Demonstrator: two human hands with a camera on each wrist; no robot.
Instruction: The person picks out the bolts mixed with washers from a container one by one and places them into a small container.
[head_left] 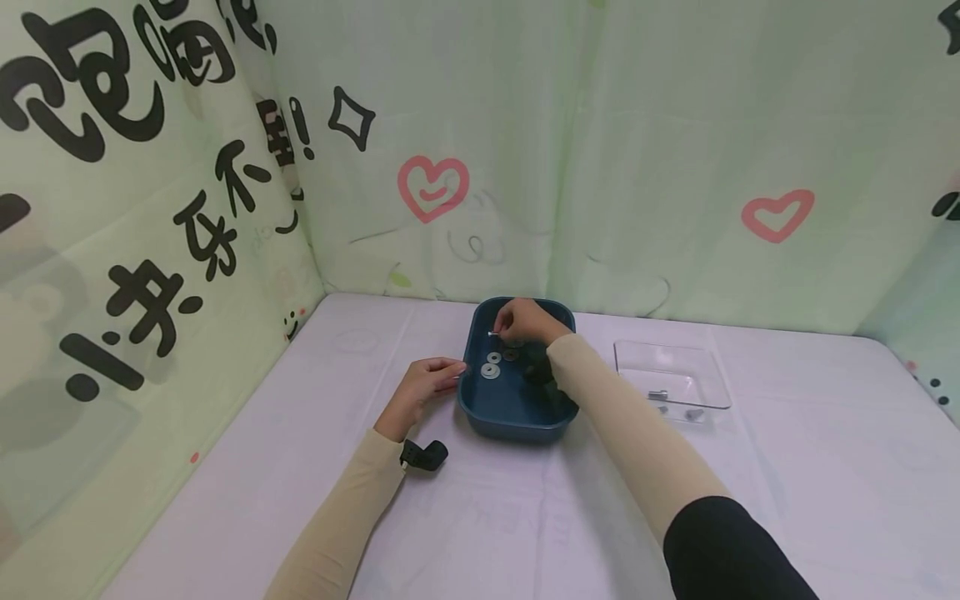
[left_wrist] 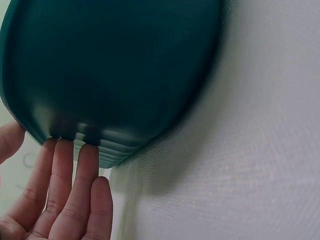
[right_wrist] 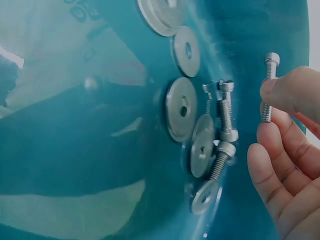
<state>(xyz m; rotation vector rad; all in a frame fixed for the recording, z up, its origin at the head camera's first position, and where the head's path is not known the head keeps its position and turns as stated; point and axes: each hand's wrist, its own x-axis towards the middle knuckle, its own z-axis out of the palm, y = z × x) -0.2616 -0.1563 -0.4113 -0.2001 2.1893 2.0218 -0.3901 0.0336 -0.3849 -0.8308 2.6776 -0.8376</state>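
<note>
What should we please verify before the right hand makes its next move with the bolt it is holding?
1. Bolt secure: ok, pinched by the right hand, head and threaded tip both visible.
2. Held bolt apart from the other bolts: ok, a gap shows between them.
3. Washers lying singly: not ok, some overlap.
4. Blue tray upright on the table: ok.
5. Left hand at the tray: ok, fingertips touch its side.
6. Metal pieces in the clear box countable: cannot tell, too small.
</note>
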